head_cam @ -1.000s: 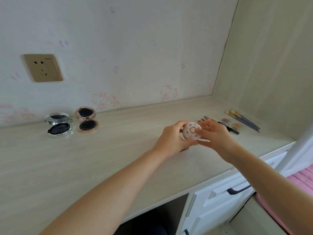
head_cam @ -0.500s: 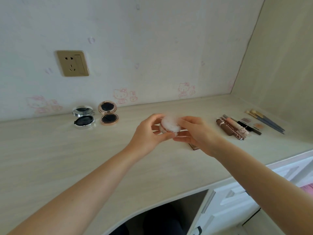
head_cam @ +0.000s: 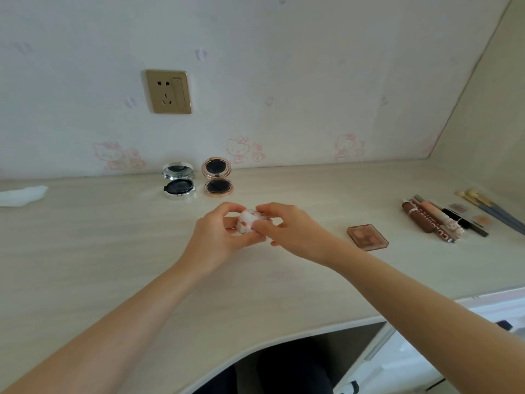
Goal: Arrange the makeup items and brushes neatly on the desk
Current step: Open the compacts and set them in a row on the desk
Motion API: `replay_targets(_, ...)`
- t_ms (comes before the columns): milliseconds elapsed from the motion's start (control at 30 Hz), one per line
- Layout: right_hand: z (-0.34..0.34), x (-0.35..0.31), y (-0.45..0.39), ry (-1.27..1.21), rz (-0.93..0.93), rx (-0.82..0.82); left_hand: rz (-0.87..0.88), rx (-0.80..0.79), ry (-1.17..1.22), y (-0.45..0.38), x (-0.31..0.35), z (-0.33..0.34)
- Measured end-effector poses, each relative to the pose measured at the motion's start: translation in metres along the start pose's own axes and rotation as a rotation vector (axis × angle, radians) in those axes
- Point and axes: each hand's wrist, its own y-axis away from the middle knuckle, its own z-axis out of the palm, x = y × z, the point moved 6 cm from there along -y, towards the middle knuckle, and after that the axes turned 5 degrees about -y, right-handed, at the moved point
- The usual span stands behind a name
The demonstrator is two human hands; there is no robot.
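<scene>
Pale wood-grain worktop [head_cam: 113, 251]; white round compact [head_cam: 250, 220] with what looks like pink print; silver-rimmed compact [head_cam: 179, 189]; rose-gold compact [head_cam: 217, 186]; brown translucent square palette [head_cam: 368, 236].

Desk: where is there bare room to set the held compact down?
Bare desk lies between the rose compact and the tubes, and from tissue to silver compact. The right end is crowded: palette, tubes, brushes.

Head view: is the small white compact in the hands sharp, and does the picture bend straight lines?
Head view: the white compact, gripped by the left hand and right hand, is overexposed and soft, its print unreadable; the desk front edge curves, though wide-angle bending cannot be told apart from its own shape; lighting is soft, with faint shadows.
</scene>
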Motion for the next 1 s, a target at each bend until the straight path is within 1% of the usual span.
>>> replay_targets(200,0.014,-0.002,-0.007,0.061,-0.033,-0.078,0.008,0.032,-0.092,0.008,-0.013,-0.015)
replay_targets(300,0.021,-0.004,-0.006,0.183,-0.082,-0.117,0.026,0.036,-0.112,0.013,-0.019,-0.016)
replay_targets(467,0.024,-0.011,-0.005,0.243,-0.127,-0.156,0.108,0.046,-0.179,0.016,-0.018,-0.016)
replay_targets(567,0.028,-0.016,-0.003,0.359,-0.195,-0.185,0.123,0.044,-0.170,0.016,-0.017,-0.015)
replay_targets(667,0.032,-0.018,-0.002,0.438,-0.207,-0.185,0.122,0.040,-0.149,0.015,-0.019,-0.015)
replay_targets(800,0.029,-0.020,-0.004,0.455,-0.212,-0.195,0.080,0.035,-0.135,0.013,-0.024,-0.017)
replay_targets(1000,0.019,-0.019,-0.008,0.435,-0.205,-0.110,0.011,0.027,-0.149,0.012,-0.030,-0.013)
